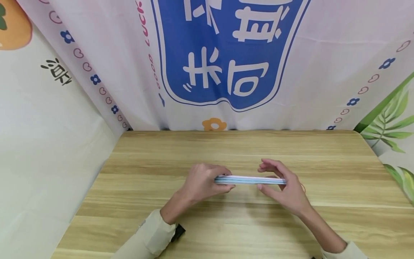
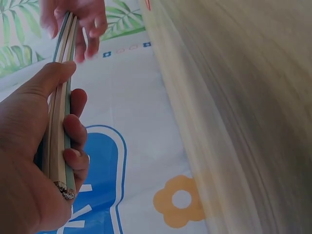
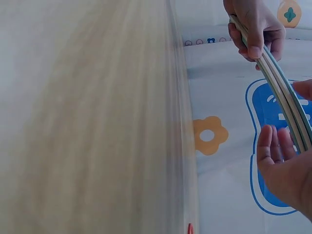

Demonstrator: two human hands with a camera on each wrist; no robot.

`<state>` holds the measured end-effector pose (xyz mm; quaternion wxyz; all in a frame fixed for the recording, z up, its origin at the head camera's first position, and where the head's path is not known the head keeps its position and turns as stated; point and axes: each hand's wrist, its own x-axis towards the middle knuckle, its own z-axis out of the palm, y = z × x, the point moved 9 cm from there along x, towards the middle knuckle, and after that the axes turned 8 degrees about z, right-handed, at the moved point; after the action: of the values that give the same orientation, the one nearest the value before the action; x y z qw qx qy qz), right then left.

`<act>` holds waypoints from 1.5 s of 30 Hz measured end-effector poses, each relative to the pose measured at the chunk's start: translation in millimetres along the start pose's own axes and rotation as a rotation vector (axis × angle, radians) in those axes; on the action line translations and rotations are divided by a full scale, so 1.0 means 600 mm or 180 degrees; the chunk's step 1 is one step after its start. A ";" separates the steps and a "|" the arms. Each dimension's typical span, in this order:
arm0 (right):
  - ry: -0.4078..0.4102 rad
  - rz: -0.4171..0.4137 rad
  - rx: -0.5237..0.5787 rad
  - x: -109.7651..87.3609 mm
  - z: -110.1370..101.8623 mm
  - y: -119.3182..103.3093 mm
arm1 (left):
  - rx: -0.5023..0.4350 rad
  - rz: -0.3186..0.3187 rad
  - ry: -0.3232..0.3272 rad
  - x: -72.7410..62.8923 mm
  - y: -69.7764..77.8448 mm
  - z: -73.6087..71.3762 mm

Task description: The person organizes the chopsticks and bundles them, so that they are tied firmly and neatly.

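My left hand (image 1: pixel 203 182) grips the left end of a thin, flat stack of notebook-like pieces (image 1: pixel 245 180), thumb on one side and fingers on the other. The stack is seen edge-on, with pale blue and whitish layers; cream edges between teal outer faces show in the left wrist view. Around its right end, my right hand (image 1: pixel 286 187) has fingers and thumb spread apart. In the right wrist view those fingers (image 3: pixel 275 146) look loosely extended beside the stack (image 3: pixel 282 92). Whether the right palm touches the end is hard to tell.
Both hands are above a wood-grain table (image 1: pixel 226 223). Behind its far edge hangs a printed cloth (image 1: pixel 323 72) with a blue emblem, and pale cloth (image 1: pixel 42 144) covers the left side. A black strap end (image 1: pixel 178 232) shows at the left sleeve.
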<state>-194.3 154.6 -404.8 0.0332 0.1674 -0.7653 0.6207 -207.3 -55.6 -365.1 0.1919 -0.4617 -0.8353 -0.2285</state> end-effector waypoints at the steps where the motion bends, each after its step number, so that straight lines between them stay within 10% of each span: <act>1: 0.0018 -0.0053 0.0053 0.000 0.000 -0.003 | -0.0006 -0.0014 0.0017 0.000 0.001 0.000; 13: 0.0044 -0.0274 0.0170 -0.003 0.000 -0.022 | -0.0038 -0.0056 0.0105 -0.002 0.004 -0.005; 26: -0.0522 -0.0237 -0.0067 -0.014 -0.040 -0.025 | -0.0096 -0.0009 0.0076 -0.006 -0.008 -0.009; 45: -0.0494 0.0275 -0.2126 -0.023 -0.153 0.087 | 0.0065 -0.0063 0.0047 -0.009 -0.015 -0.022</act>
<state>-211.4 254.9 -436.4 0.0015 0.1613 -0.9329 0.3221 -210.9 -70.5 -358.9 0.2005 -0.4498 -0.8407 -0.2252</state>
